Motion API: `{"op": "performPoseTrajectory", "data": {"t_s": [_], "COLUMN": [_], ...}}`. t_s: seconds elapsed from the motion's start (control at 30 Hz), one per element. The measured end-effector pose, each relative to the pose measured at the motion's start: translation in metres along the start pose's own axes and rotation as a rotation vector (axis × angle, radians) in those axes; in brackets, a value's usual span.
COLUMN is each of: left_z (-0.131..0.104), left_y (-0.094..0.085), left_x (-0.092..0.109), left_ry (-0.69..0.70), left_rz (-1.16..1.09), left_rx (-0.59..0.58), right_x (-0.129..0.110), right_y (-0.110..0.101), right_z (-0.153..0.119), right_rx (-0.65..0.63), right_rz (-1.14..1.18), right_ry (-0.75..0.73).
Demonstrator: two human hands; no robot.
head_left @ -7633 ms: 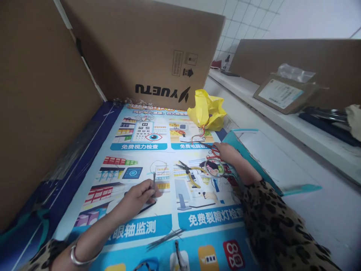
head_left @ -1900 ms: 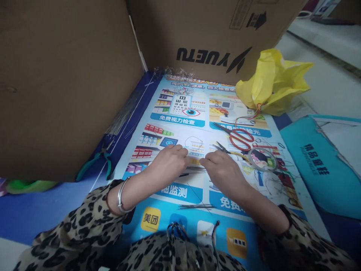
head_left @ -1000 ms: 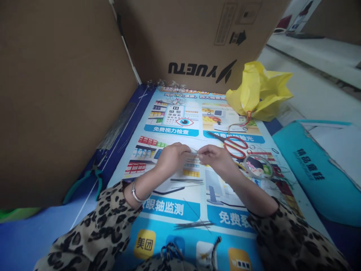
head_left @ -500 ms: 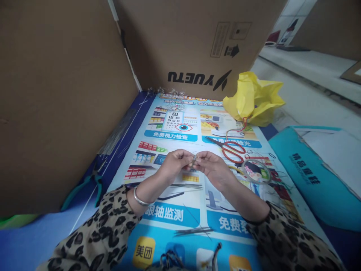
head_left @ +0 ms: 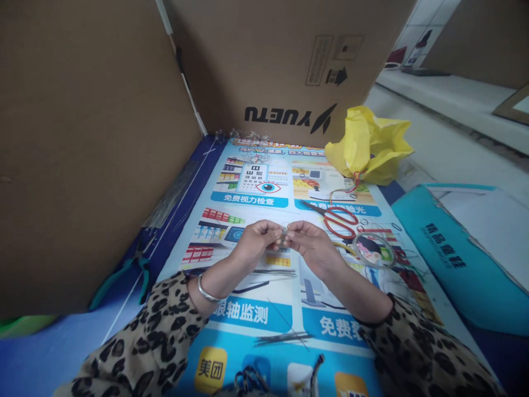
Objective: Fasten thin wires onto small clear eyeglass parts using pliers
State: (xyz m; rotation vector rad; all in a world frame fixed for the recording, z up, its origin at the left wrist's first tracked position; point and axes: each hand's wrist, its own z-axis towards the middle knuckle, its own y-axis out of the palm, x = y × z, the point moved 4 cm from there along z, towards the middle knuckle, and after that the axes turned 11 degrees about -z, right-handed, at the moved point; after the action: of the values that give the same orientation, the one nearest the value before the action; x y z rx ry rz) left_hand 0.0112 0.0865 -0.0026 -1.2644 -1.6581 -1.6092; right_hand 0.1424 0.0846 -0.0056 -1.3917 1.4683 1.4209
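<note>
Fingertip to fingertip over the printed poster sheet (head_left: 264, 325), my left hand (head_left: 257, 241) and my right hand (head_left: 311, 246) pinch a small piece of thin wire (head_left: 284, 229) between them. Both hands are closed, and the fingers hide most of the wire's shape. Lengths of thin dark wire (head_left: 273, 273) lie just below my left hand. Another small bunch of wires (head_left: 283, 338) rests nearer to me. Beyond my right hand are scissors with red handles (head_left: 341, 221) and a clear roll of tape (head_left: 375, 250).
Teal-handled pliers (head_left: 128, 271) and a heap of straight wires (head_left: 171, 196) lie at the left. Cardboard panels (head_left: 264, 66) wall the left and back. A yellow paper bag (head_left: 366, 146) and a teal box (head_left: 450, 259) stand right. Curled wire pieces (head_left: 256, 146) sit at the back.
Both hands stay almost in place, still pinching the small wire piece. The camera view has shifted very slightly.
</note>
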Motion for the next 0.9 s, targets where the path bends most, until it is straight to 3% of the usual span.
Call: {"op": "performPoseTrajectory", "data": {"t_s": [0.27,0.57,0.9], "left_z": [0.002,-0.004,0.004], "left_y": [-0.002,0.004,-0.004], "left_x": [0.006,0.027,0.026], "left_ry": [0.008,0.288,0.199], "left_rz": [0.157,0.762,0.674], "left_rx": [-0.048,-0.036,-0.063], "right_x": [-0.004,-0.002,0.000], "right_y": [-0.002,0.001,0.002], "right_z": [0.001,0.000,0.001], "right_rx": [0.035,0.082,0.005], "right_rz": [-0.135,-0.391,-0.501], "right_ry": [-0.060,-0.131,-0.156]}}
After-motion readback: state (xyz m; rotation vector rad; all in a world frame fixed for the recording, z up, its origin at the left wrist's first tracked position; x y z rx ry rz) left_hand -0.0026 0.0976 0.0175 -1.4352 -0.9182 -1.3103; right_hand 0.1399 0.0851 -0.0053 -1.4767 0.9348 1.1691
